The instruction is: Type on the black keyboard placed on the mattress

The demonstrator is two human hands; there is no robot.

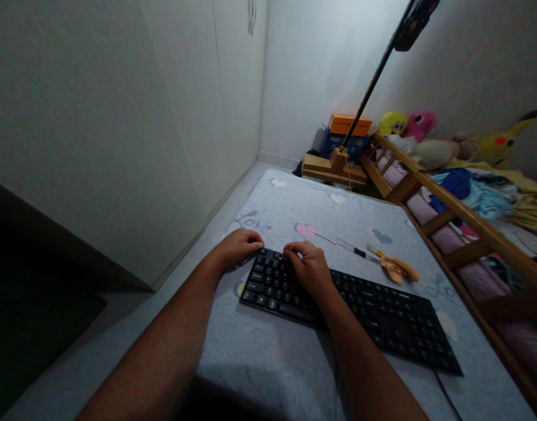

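A black keyboard lies at a slant on the patterned cloth surface, its cable leaving the near edge at the right. My left hand rests at the keyboard's far left corner, fingers curled together with the thumb near the edge. Over the upper left keys is my right hand, thumb and fingertips pinched; whatever is between them is too small to make out. Beyond the keyboard lie a thin metal tool with a black grip, a thin white stick and a brush beside an orange cloth.
A wooden bed rail runs along the right, with clothes and plush toys behind it. At the far end, a dark pole rises from a wooden base near stacked boxes. Pale cabinet doors stand at the left.
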